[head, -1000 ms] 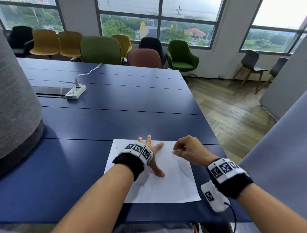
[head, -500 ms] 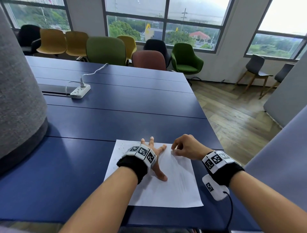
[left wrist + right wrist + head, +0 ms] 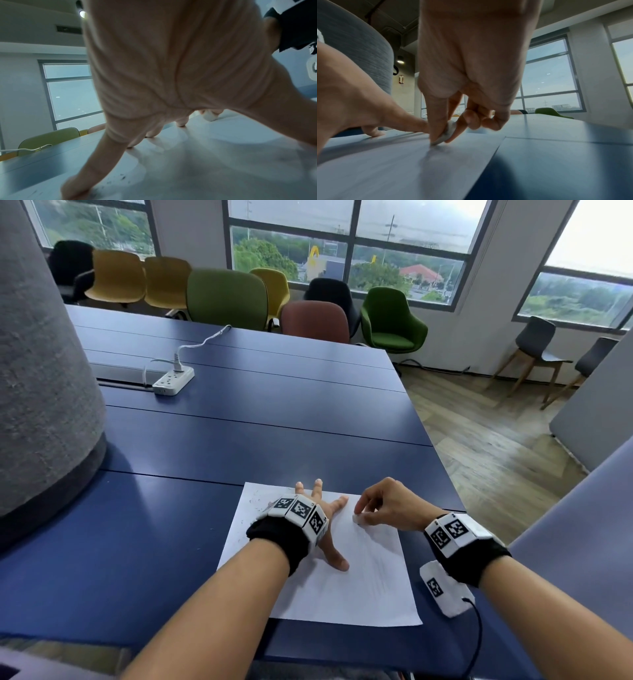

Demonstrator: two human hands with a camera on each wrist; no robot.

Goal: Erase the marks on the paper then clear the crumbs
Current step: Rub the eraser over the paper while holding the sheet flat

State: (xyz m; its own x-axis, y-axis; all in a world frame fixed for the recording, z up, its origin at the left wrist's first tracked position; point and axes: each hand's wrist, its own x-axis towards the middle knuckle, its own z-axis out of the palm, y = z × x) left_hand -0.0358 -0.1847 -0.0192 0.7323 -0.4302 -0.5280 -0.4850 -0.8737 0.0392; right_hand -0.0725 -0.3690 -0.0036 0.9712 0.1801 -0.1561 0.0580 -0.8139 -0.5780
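Paper at the near edge of the table, both hands on it

The paper [image 3: 359, 587] lies on the table [image 3: 239, 446] at its near right corner. The left hand [image 3: 325, 518] rests on the sheet's far left part; the right hand [image 3: 387, 505] sits to its right, setting the eraser [image 3: 359, 519] on the far right part. Crumbs [image 3: 255, 501] lie at the far left corner. A power strip [image 3: 173, 380] lies well behind, to the left.

eraser [image 3: 447, 133] — mostly hidden between fingers [image 3: 436, 121]

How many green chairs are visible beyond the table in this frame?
2: a dull green chair at the far edge of the table, left of the reddish chair, and a bright green armchair on that chair's right. Others may be hidden.
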